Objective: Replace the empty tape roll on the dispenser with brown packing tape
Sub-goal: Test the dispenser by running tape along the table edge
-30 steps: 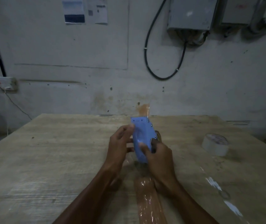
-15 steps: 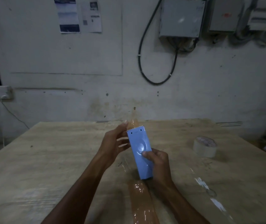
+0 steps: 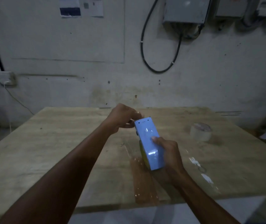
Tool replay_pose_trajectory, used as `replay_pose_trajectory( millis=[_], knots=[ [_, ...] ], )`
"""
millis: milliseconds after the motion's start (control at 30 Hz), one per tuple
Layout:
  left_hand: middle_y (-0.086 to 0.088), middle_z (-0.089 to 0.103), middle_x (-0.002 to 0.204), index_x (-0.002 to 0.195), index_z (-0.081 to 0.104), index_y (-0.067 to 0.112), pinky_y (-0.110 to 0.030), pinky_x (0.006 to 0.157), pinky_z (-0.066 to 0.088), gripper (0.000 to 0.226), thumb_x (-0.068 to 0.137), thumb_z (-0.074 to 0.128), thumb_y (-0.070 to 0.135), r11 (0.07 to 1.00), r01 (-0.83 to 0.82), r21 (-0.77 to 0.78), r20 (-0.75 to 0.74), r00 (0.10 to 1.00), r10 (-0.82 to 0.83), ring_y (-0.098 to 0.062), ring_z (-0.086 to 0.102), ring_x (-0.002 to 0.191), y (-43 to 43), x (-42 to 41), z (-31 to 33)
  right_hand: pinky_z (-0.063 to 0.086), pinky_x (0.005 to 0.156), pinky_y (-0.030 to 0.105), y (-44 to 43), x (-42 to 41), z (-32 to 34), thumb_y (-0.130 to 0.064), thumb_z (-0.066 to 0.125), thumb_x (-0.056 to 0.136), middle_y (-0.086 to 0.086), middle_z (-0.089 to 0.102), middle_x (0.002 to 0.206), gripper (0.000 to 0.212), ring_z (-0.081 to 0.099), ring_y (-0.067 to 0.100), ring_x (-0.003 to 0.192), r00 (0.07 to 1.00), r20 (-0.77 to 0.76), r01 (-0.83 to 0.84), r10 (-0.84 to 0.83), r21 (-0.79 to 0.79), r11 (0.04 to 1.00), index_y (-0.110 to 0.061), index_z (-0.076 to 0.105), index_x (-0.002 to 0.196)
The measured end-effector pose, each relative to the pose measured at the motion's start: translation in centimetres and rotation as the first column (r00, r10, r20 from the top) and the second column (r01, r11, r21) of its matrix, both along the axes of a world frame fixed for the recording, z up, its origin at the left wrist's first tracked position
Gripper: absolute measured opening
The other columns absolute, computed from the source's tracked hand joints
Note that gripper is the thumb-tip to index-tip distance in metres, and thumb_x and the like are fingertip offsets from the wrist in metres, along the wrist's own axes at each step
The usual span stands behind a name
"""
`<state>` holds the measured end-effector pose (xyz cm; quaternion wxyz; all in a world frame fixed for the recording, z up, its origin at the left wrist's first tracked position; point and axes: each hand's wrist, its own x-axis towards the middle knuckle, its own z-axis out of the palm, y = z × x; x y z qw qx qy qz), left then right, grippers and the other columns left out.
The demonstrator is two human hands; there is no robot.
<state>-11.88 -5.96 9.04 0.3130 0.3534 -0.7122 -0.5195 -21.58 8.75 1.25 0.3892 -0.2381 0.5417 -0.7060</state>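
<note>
A blue tape dispenser (image 3: 148,143) is held above the wooden table (image 3: 64,151), its flat side facing me. My right hand (image 3: 166,152) grips its lower end, thumb on the blue face. My left hand (image 3: 122,118) pinches at the dispenser's top end, where a bit of shiny brown tape end (image 3: 138,113) shows by the fingers. A yellowish edge (image 3: 142,152) peeks out under the dispenser's left side. A strip of brown packing tape (image 3: 143,183) lies stuck on the table below the dispenser. The roll inside the dispenser is hidden.
A pale, nearly empty tape roll (image 3: 201,131) stands on the table to the right. Clear tape scraps (image 3: 200,168) lie on the right part of the tabletop. A wall with a socket (image 3: 3,77), cable and electrical boxes stands behind the table.
The dispenser has tilted so its top points away and left. My left hand has moved from its side up to its top end. The camera has shifted and tilted down.
</note>
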Motion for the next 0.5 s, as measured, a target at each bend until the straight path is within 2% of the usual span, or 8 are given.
replay_pose_trajectory(
  millis=[67,100,233,367,500],
  knots=[
    [-0.003,0.069,0.067,0.08,0.076,-0.001,-0.019,0.053,0.05,0.01,0.084,0.07,0.006,0.998,0.035,0.053,0.028,0.999,-0.037,-0.013,0.057,0.055,0.7,0.0,-0.1,0.054,0.083,0.061,1.3,-0.1,0.6,-0.047,0.083,0.061,0.025,0.076,0.09,0.055,0.071,0.047,0.085,0.997,-0.071,0.015,-0.012,0.051,0.999,0.0,0.078,0.089],
    [-0.002,0.069,0.064,0.079,0.076,0.002,-0.018,0.053,0.05,0.01,0.084,0.069,0.006,0.996,0.053,0.078,0.062,0.996,-0.057,-0.012,0.057,0.053,1.3,0.0,-0.6,0.055,0.083,0.059,2.4,0.0,0.7,-0.046,0.083,0.066,0.024,0.076,0.088,0.052,0.073,0.044,0.083,0.996,-0.086,0.017,-0.01,0.083,0.996,0.001,0.078,0.087],
    [-0.005,0.071,0.072,0.086,0.078,0.001,-0.02,0.059,0.053,0.014,0.077,0.075,0.011,0.991,0.085,0.105,0.194,0.975,-0.104,-0.009,0.058,0.051,2.6,0.4,-2.2,0.059,0.068,0.036,6.0,0.6,1.3,-0.035,0.078,0.082,0.016,0.078,0.083,0.034,0.074,0.025,0.066,0.993,-0.088,-0.06,0.079,0.196,0.979,-0.002,0.077,0.09],
    [-0.006,0.072,0.076,0.09,0.079,0.001,-0.027,0.071,0.052,0.019,0.077,0.078,0.014,0.986,0.124,0.114,0.264,0.953,-0.151,-0.007,0.059,0.051,3.5,0.7,-3.5,0.058,0.079,0.041,8.5,1.5,1.7,-0.035,0.077,0.082,0.014,0.079,0.088,0.034,0.075,0.027,0.073,0.987,-0.02,-0.148,0.161,0.285,0.947,-0.005,0.077,0.097],
    [0.001,0.072,0.072,0.087,0.081,0.008,-0.021,0.062,0.049,0.014,0.077,0.08,0.018,0.978,0.177,0.106,0.354,0.913,-0.204,-0.005,0.057,0.049,4.2,1.4,-4.4,0.059,0.08,0.039,9.8,2.4,1.7,-0.033,0.077,0.082,0.014,0.079,0.093,0.035,0.075,0.027,0.079,0.981,0.033,-0.191,0.192,0.345,0.919,-0.005,0.075,0.103]
  ],
)
